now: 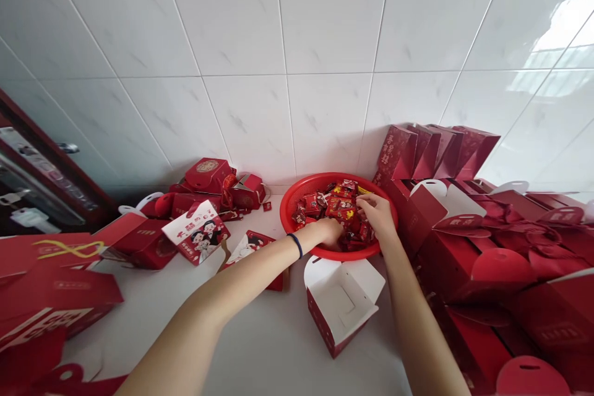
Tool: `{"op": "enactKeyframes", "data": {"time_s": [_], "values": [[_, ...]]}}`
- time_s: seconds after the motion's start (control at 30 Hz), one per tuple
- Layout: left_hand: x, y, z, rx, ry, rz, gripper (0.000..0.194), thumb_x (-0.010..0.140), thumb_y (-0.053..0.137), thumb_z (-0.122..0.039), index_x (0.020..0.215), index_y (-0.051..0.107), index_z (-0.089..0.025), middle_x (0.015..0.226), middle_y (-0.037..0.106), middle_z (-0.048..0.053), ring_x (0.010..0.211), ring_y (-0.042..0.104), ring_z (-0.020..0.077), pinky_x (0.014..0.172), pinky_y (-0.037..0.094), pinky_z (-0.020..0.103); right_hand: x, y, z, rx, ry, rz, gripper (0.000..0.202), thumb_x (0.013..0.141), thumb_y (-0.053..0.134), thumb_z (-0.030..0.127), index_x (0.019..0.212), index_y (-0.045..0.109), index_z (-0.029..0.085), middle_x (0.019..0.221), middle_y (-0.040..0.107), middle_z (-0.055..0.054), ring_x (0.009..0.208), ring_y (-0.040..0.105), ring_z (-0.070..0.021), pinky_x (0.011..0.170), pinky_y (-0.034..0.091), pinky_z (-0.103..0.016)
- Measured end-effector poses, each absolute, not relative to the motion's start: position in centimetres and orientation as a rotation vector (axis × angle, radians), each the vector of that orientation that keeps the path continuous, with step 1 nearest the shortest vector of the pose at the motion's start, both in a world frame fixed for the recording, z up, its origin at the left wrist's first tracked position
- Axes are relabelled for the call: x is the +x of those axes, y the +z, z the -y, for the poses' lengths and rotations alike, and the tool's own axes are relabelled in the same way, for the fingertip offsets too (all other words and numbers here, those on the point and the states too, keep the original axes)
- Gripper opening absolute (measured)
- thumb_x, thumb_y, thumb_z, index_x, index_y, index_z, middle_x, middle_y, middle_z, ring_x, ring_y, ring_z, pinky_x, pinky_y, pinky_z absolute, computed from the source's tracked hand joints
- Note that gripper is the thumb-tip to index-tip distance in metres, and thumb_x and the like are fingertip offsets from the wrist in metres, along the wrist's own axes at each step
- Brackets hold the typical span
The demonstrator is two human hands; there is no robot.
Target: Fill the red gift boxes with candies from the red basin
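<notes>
A red plastic basket against the tiled wall holds many small red wrapped packets, some with yellow print. My left hand, with a dark blue band on its wrist, reaches in among them. Its fingers are hidden by the packets and the hand itself. At the basket's right side is my right hand, its fingers bent and apart over the packets; nothing shows held in it. In front of the basket stands an open carton box, white inside and red outside, with its flaps up and no packets visible inside.
Red boxes crowd the right side, some stacked upright by the wall. More red boxes lie at the left, near a picture box with cartoon figures. Another printed piece lies partly under my left arm. A dark-framed cabinet stands far left.
</notes>
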State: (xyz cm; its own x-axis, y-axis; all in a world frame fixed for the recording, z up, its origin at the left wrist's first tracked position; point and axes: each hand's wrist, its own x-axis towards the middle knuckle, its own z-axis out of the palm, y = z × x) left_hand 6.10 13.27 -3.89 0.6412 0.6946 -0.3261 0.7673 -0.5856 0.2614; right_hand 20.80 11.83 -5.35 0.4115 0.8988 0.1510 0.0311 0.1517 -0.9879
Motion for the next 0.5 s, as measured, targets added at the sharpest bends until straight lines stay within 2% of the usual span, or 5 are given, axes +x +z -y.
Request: {"op": "enactKeyframes", "data": {"time_s": [0.1,0.2,0.27,0.37,0.5], "values": [[5.4,-3.5,-13.8,2.379,-0.221,-1.102,0.020,0.056,0.078,-0.021,0.049,0.060,-0.018,0.059,0.065,0.006,0.062,0.063,0.0241,0.061,0.049,0.032,20.9,-5.2,-11.5,-1.217,0.851,0.919,0.021,0.058,0.074,0.037,0.068,0.072,0.020,0.062,0.070,-0.001,0.052,0.058,-0.0139,0.052,0.047,-0.026],[4.6,-2.9,-14.6,2.262,-0.029,-1.051,0.024,0.067,0.072,-0.027,0.049,0.057,-0.019,0.049,0.055,-0.001,0.051,0.052,0.0158,0.052,0.041,0.027,20.9,-4.9,-11.3,-1.178,0.905,0.888,0.021,0.056,0.077,0.036,0.068,0.073,0.019,0.062,0.070,-0.002,0.051,0.058,-0.0130,0.050,0.046,-0.025],[4.3,-2.5,-15.1,2.175,0.181,-1.051,0.023,0.075,0.064,-0.031,0.057,0.061,-0.018,0.053,0.055,-0.002,0.053,0.051,0.0139,0.052,0.040,0.026,20.9,-4.7,-11.2,-1.167,0.931,0.874,0.021,0.056,0.079,0.035,0.067,0.073,0.019,0.062,0.070,-0.002,0.050,0.058,-0.0126,0.049,0.046,-0.024],[4.3,-2.1,-15.8,2.020,0.484,-1.080,0.026,0.085,0.052,-0.033,0.075,0.068,-0.016,0.070,0.066,0.001,0.066,0.060,0.0151,0.061,0.047,0.025,20.9,-4.5,-11.1,-1.172,0.957,0.863,0.020,0.056,0.080,0.033,0.067,0.073,0.018,0.061,0.070,-0.001,0.051,0.059,-0.0123,0.050,0.046,-0.024],[4.3,-2.2,-16.2,1.879,0.644,-1.103,0.033,0.087,0.050,-0.037,0.086,0.073,-0.014,0.083,0.075,0.008,0.075,0.068,0.0192,0.072,0.054,0.031,20.9,-4.5,-11.1,-1.183,0.978,0.859,0.020,0.055,0.079,0.032,0.067,0.073,0.018,0.060,0.069,-0.002,0.053,0.060,-0.0132,0.051,0.046,-0.024]]}}
